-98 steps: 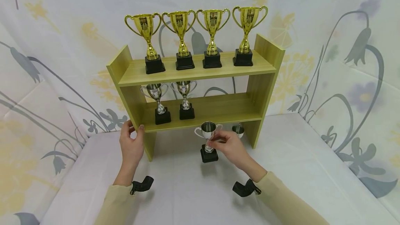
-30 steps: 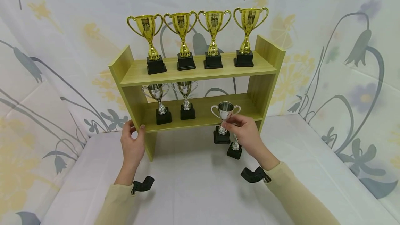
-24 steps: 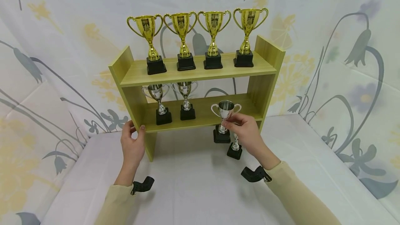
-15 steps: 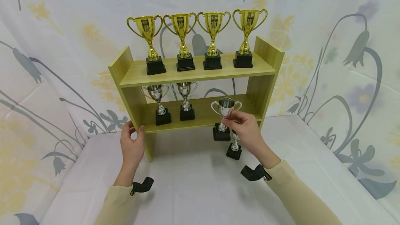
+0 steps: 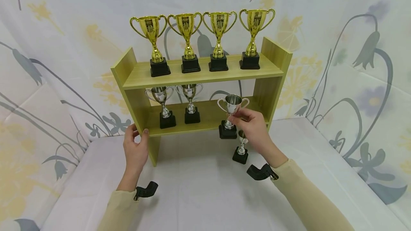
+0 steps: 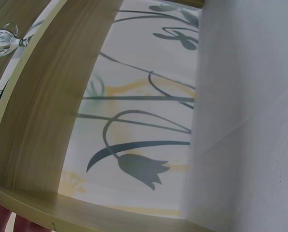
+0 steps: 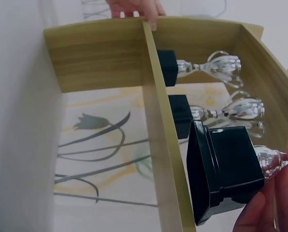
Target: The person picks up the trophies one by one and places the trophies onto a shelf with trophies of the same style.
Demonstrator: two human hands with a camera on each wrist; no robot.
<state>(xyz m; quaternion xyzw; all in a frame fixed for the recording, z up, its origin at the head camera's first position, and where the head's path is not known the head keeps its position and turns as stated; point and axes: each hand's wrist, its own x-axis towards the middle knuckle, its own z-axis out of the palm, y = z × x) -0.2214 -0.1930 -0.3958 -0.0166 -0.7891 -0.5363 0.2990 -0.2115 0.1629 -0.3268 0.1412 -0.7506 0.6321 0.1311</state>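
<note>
In the head view my right hand (image 5: 253,127) pinches a small silver trophy cup (image 5: 232,106) by its stem. The cup is upright, its black base at the front edge of the middle board; the right wrist view shows that base (image 7: 226,169) large. My left hand (image 5: 136,150) grips the left side of the wooden shelf (image 5: 205,77), thumb in front and fingers behind the panel. Two silver trophies (image 5: 192,115) (image 5: 167,120) stand at the left of the middle board. Another silver trophy (image 5: 240,154) stands on the table below my right hand, its top partly hidden.
Several gold trophies (image 5: 218,61) stand in a row on the top board. The shelf stands on a white-covered table (image 5: 199,195), with a flower-printed cloth (image 5: 321,27) behind. A black wrist camera (image 5: 260,172) sticks out from each wrist.
My right hand has carried the silver trophy from low in front of the shelf, right and then up to the middle board's edge. My left hand has kept its grip on the shelf.
</note>
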